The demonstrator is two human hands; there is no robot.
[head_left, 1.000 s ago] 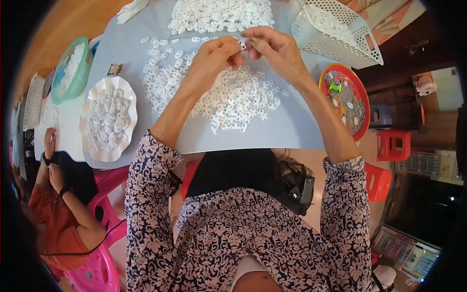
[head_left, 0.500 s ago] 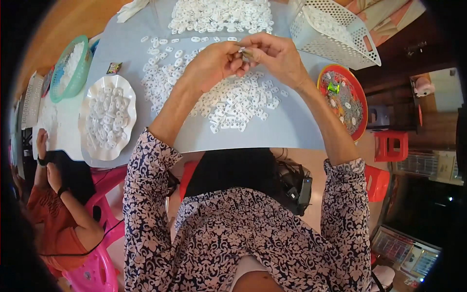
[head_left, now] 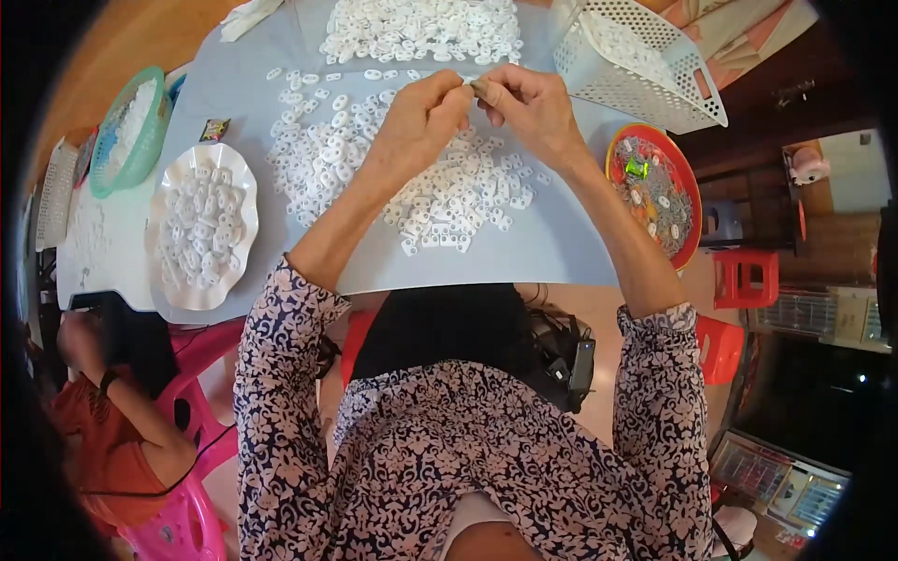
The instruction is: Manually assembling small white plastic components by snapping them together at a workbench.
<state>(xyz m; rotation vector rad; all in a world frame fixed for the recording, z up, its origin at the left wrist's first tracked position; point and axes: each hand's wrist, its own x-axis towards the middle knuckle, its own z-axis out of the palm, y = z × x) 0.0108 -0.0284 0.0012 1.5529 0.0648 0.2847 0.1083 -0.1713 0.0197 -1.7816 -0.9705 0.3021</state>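
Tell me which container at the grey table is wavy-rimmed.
The white oval plate of small white pieces, at the table's left edge; the white perforated basket and round red tray have smooth rims.

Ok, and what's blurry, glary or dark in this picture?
Head view: the co-worker's hand at left is smeared, apparently by motion; a bright spot glints on the dark panel at right; in the head view too, the corners fall to black.

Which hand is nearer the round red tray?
Right. In the picture, the right hand is left of and above the round red tray; the left hand is farther left, on the right hand's far side.
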